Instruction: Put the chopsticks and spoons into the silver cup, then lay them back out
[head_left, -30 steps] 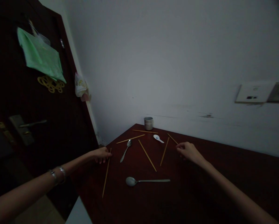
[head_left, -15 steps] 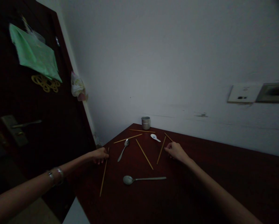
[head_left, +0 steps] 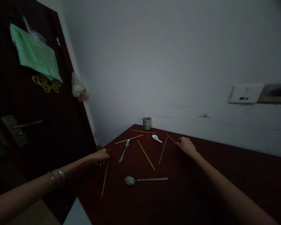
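Note:
My left hand (head_left: 102, 156) is closed at the upper part of a wooden chopstick (head_left: 105, 179) near the table's left edge. At the right, the pinched fingers of my right hand (head_left: 186, 145) are at the near end of another chopstick (head_left: 170, 138); part of that end is hidden. Between the hands lie more chopsticks, one slanting (head_left: 163, 151) close to my right hand and one in the middle (head_left: 146, 155). A small metal spoon (head_left: 123, 153), a long-handled metal spoon (head_left: 152, 179) and a white soup spoon (head_left: 156, 138) rest among them.
A metal cup (head_left: 147, 124) stands at the back corner of the dark red table (head_left: 140, 206), by the white wall. Two further chopsticks, one in front of the cup (head_left: 143, 131) and one to its left (head_left: 128, 139), lie there. A dark door (head_left: 48, 125) is at left.
My right hand has moved right and slightly back, away from the slanting chopstick to the near end of the far-right one. My left hand stays in place.

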`<state>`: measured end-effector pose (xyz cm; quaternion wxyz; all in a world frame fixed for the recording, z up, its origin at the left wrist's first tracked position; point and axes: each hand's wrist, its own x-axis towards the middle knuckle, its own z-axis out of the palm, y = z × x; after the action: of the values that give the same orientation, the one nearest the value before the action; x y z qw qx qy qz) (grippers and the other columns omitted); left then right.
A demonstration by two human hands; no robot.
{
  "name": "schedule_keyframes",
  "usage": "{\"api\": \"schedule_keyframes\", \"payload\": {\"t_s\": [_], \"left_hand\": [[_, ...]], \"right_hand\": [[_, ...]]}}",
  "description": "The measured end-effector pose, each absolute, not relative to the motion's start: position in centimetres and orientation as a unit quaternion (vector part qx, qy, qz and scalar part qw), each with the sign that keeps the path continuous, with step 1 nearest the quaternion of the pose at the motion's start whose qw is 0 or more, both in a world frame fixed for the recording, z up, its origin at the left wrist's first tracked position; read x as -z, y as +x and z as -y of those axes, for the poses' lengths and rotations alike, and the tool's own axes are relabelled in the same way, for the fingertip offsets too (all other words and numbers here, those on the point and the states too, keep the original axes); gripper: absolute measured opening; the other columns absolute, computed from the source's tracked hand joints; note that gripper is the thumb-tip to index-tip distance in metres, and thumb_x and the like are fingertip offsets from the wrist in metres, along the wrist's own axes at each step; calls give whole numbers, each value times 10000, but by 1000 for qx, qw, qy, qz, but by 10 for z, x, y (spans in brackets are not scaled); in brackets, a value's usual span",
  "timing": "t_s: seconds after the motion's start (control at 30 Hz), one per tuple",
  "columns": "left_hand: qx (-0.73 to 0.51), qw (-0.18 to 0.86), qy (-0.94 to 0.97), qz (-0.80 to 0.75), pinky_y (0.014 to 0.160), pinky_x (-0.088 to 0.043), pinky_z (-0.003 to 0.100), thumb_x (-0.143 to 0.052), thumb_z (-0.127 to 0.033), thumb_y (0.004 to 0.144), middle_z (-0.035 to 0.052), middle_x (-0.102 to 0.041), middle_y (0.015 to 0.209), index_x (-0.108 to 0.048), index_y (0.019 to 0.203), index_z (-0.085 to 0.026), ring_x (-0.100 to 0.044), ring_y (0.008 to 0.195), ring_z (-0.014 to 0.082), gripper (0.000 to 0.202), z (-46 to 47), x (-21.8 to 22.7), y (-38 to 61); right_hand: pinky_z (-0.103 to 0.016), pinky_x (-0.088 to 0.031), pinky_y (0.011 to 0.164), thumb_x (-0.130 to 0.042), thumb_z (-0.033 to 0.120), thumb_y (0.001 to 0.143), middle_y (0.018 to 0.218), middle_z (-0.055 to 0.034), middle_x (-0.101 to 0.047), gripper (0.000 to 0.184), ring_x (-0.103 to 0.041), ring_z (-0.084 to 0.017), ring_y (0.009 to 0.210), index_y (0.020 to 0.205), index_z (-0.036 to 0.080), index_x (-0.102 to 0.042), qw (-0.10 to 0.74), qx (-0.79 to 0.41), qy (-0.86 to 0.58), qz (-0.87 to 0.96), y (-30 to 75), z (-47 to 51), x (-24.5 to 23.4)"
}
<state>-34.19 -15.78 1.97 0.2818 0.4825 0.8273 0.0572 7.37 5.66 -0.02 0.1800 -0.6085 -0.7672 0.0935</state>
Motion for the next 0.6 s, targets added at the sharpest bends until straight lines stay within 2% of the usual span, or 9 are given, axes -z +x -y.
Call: {"api": "schedule_keyframes", "payload": {"t_s": [0.13, 0.33, 0.6], "left_hand": [[-47, 250, 486, -836, 293, -350, 199, -454, -317, 647, 34, -538, 512, -475, 524, -128, -458, 331, 106, 227, 158, -18, -339], [-36, 183, 505, -843, 282, -334, 203, -399, -369, 708, 30, -500, 461, -427, 484, -139, -428, 293, 103, 322, 161, -17, -330], [-63, 152, 484, -859, 313, -368, 211, -411, -373, 713, 16, -486, 452, -427, 531, -148, -465, 337, 117, 290, 165, -16, -326]], "right_hand": [[-285, -432, 662, -504, 365, 761, 922, -132, -608, 277, -596, -220, 844, 893, 152, -623, 159, -91, -615, 767, 68, -60, 7], [-320, -445, 651, -478, 315, 782, 937, -146, -595, 234, -592, -250, 858, 896, 152, -600, 136, -71, -614, 774, 65, -61, 11], [-316, -448, 647, -478, 310, 775, 922, -141, -605, 235, -597, -245, 843, 880, 162, -627, 150, -82, -621, 765, 68, -60, 12]]}}
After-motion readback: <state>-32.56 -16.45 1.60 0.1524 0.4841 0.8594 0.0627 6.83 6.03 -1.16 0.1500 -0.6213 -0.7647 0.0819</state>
